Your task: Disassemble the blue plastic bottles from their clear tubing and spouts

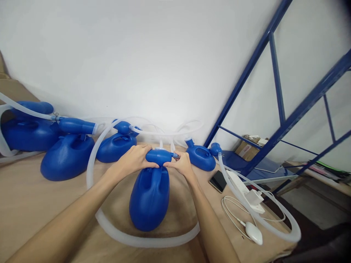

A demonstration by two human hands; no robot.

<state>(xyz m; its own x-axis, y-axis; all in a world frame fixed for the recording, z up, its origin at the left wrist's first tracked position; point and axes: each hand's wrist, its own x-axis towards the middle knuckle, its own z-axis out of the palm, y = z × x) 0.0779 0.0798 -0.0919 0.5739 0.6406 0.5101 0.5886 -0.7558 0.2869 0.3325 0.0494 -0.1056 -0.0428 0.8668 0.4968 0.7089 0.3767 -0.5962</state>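
A blue plastic jug [149, 201] lies on the brown-covered table [115, 226], in front of me at the centre. On its neck sits a blue spouted head piece [159, 156]. My left hand [138, 159] grips the left end of this piece, thumb below and fingers above. At the right, my right hand [180, 163] pinches around its narrow spout end, with the fingertips partly hidden. A translucent hose [142, 241] curves around the jug and passes beneath my right forearm.
Several blue jugs with hoses stand at the left, and another blue jug [200, 157] at the right. Beyond it are a phone [218, 181], a power strip [238, 184], a white charger with cable [253, 233], and a blue metal frame [276, 80]. A white wall rises behind.
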